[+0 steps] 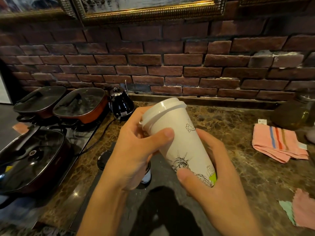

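A tall white cup (pixel 183 142) with a white lid (pixel 165 109) and line drawings on its side is held tilted to the left above the brown marble counter (pixel 238 126). My left hand (pixel 136 150) grips its upper part just under the lid, thumb across the front. My right hand (pixel 214 171) holds the lower part, thumb on the printed drawing. The cup's bottom is hidden behind my right hand.
Three lidded pans (pixel 80 104) and a black kettle (pixel 121 106) stand at the left. A small jar (pixel 146 174) sits below my left hand. A pink striped cloth (pixel 276 143) lies at the right, a dark glass jar (pixel 293 113) behind it, more cloths (pixel 301 208) at the lower right.
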Motion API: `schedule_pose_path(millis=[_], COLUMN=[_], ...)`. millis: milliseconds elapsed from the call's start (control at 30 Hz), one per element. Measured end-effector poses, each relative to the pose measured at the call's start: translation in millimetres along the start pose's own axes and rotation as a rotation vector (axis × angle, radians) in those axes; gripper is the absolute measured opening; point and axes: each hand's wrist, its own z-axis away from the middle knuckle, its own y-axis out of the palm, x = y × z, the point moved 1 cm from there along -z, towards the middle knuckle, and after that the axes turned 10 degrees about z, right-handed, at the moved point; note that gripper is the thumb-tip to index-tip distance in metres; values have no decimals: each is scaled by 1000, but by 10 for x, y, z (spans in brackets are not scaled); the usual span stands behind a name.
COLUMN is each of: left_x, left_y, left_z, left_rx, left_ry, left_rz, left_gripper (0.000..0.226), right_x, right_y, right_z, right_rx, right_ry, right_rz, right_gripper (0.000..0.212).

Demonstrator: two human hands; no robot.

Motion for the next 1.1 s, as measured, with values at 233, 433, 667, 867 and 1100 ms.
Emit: schedule_pose_path(millis=[233,433,667,867,1100], left_x=[-69,-68,-43,-33,-4], left_y=[5,31,56,52,44], left_z=[26,42,86,91,98], left_rx=[59,77,31,103,5], left_ry=[8,-7,13,-47,-24], left_rz=[-6,29,-27,31,7], left_gripper=[60,65,56,77,62], right_x=[-44,-128,-15,-28,-57], right_y=[-26,56,-2,28,27], right_z=[44,58,80,91,74], right_rx=[208,523,-5,411,180], right_ry=[64,214,-85,247,174], right_rz=[-532,-1035,-78,-906,-550], right_gripper=[71,65,71,62,62])
